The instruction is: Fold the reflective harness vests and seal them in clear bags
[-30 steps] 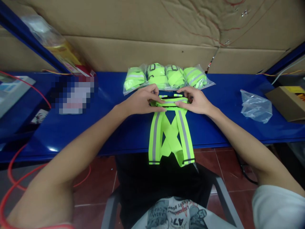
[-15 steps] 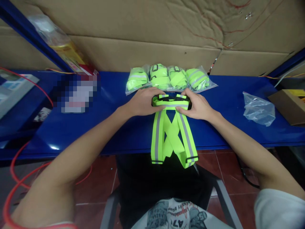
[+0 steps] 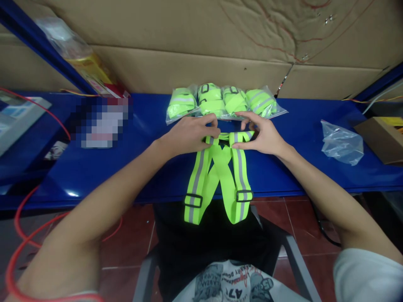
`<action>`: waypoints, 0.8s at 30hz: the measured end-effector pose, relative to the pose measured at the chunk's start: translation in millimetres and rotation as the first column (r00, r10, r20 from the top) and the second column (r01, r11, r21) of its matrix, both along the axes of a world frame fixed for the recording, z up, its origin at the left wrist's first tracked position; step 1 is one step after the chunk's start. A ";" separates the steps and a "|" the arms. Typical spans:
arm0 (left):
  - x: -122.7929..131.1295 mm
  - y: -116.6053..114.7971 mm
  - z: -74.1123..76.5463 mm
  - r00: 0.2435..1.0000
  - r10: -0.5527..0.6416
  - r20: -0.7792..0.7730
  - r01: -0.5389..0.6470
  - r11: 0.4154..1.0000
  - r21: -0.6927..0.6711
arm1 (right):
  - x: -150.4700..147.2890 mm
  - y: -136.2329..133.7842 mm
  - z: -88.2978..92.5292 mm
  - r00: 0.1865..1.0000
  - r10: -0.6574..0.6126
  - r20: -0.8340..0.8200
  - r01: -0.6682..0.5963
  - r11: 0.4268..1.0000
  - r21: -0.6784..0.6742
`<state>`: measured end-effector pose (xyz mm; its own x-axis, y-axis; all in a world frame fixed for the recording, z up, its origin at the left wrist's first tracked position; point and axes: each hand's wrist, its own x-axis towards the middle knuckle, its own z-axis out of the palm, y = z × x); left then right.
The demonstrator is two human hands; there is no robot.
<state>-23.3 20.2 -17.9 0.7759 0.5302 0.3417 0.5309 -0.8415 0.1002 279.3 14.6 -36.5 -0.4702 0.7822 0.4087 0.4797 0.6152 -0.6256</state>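
Observation:
A neon yellow-green reflective strap harness (image 3: 224, 167) with grey stripes lies on the blue table, its two strap loops with black buckles hanging over the front edge. My left hand (image 3: 197, 133) pinches the harness's upper left part. On the right, my right hand (image 3: 261, 132) has its thumb against the top of the right strap, fingers curled above it; the band's end shows between thumb and fingers. Just behind both hands, several clear bags (image 3: 220, 100) of folded neon straps stand in a row.
On the blue table (image 3: 302, 147), a crumpled clear bag (image 3: 342, 142) lies right, beside an open cardboard box (image 3: 380, 140). A bottle in plastic (image 3: 85, 63) leans at the back left. Red hose (image 3: 19, 218) curls at lower left. Cardboard (image 3: 189, 63) stands behind.
The folded band at the harness top has been bunched smaller between my hands. The hanging loops have swung left and their buckles now face up. My right hand's fingers have lifted off the band.

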 end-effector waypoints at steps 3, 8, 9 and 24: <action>-4.4 0.9 4.5 0.997 -0.057 0.059 0.065 0.986 -0.155 | 0.6 0.6 -3.0 0.979 -0.020 0.203 0.025 0.999 -0.022; -8.4 15.0 -5.9 0.961 0.030 0.275 0.066 0.941 -0.332 | -0.6 -0.2 -5.9 0.958 -0.006 0.285 -0.004 0.999 0.034; -8.8 18.0 -9.0 0.945 0.097 0.311 0.019 0.936 -0.351 | -1.0 -1.1 -5.6 0.960 -0.011 0.279 -0.008 0.998 0.067; -4.9 23.6 -24.0 0.876 0.371 0.308 -0.196 0.858 -0.475 | 0.0 -10.0 2.2 0.924 0.020 0.381 -0.037 0.999 0.037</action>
<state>-28.2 43.7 -41.9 0.4253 0.8641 0.2691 0.5857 -0.4895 0.6460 279.4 4.6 -34.3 -0.6191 0.7517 0.2273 0.6582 0.6546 -0.3719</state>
